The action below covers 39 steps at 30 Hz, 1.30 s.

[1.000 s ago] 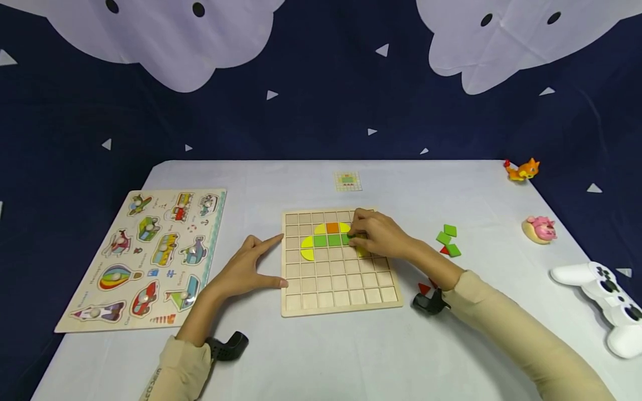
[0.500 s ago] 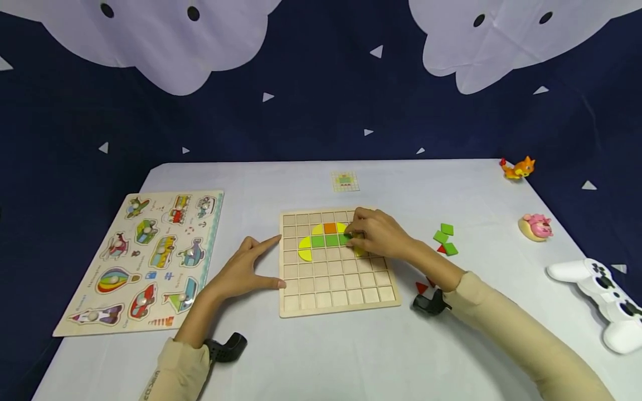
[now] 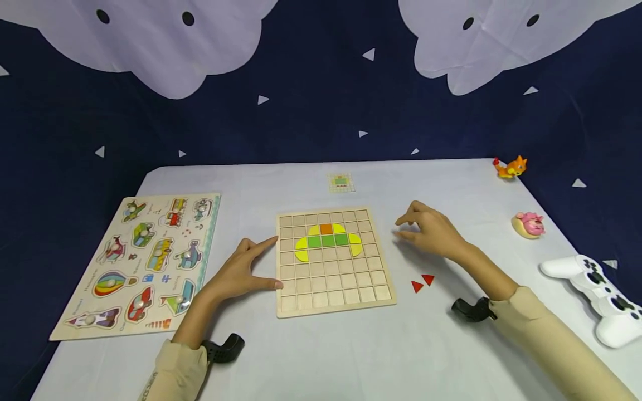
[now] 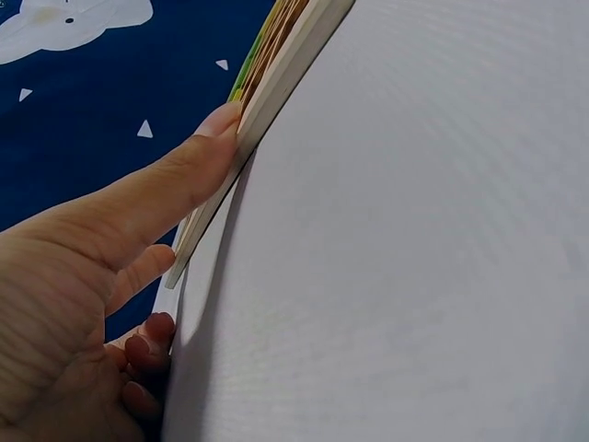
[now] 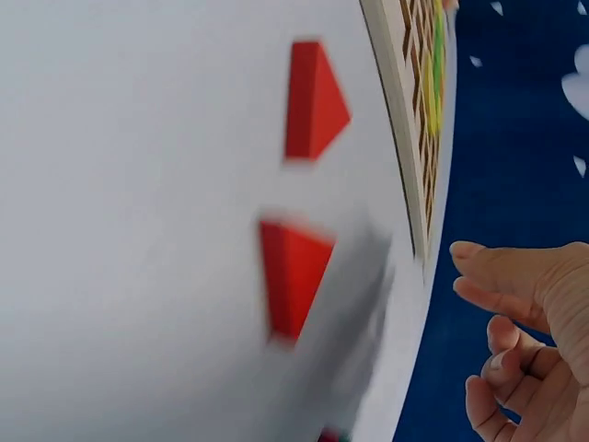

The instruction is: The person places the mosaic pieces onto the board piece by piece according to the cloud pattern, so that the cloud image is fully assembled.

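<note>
left grip (image 3: 241, 275): thumb and forefinger straight, spread wide, tips touching the left edge of the grid board (image 3: 332, 284); nothing grasped. board lies flat on the bench (image 3: 321, 356), directly right of this grip. right grip (image 3: 431, 231): raised over the bench, fingers bent, thumb slightly apart from forefinger, nothing seen in it; board to its left, not touching. two red triangles (image 3: 417, 287) on the bench, on the near side of right grip.
</note>
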Each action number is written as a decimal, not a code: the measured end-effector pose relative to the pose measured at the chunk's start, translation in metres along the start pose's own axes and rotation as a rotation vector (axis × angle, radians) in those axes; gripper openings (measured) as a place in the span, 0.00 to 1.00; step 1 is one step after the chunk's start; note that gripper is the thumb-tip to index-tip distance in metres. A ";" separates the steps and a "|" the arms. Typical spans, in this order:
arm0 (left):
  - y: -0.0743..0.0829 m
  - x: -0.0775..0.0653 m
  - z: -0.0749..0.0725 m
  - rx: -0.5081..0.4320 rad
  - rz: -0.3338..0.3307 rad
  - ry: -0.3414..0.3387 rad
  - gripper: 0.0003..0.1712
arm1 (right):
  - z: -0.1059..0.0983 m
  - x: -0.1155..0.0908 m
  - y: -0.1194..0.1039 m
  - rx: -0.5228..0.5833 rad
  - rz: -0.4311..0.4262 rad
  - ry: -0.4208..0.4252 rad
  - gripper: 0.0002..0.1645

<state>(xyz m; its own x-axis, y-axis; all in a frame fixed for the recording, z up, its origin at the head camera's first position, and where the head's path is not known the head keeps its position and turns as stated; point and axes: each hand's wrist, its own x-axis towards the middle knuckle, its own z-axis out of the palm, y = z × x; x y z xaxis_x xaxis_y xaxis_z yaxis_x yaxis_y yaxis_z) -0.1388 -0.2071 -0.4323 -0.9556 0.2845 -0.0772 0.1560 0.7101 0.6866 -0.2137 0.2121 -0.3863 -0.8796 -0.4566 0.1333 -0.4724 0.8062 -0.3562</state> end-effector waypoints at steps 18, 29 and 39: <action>0.000 -0.003 -0.002 -0.007 -0.005 0.005 0.60 | -0.011 -0.040 0.054 -0.126 0.109 0.050 0.12; 0.002 -0.003 -0.003 -0.012 -0.001 -0.003 0.60 | -0.015 -0.040 0.059 -0.088 0.132 0.011 0.13; -0.001 -0.001 -0.001 -0.016 0.003 -0.004 0.60 | -0.013 -0.031 0.062 -0.090 0.117 -0.004 0.15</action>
<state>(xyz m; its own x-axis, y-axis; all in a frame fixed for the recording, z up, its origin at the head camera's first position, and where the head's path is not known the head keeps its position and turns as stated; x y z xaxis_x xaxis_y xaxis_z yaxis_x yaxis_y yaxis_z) -0.1386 -0.2086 -0.4323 -0.9541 0.2893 -0.0777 0.1550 0.6987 0.6984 -0.2163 0.2807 -0.4007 -0.9288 -0.3590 0.0922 -0.3701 0.8842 -0.2851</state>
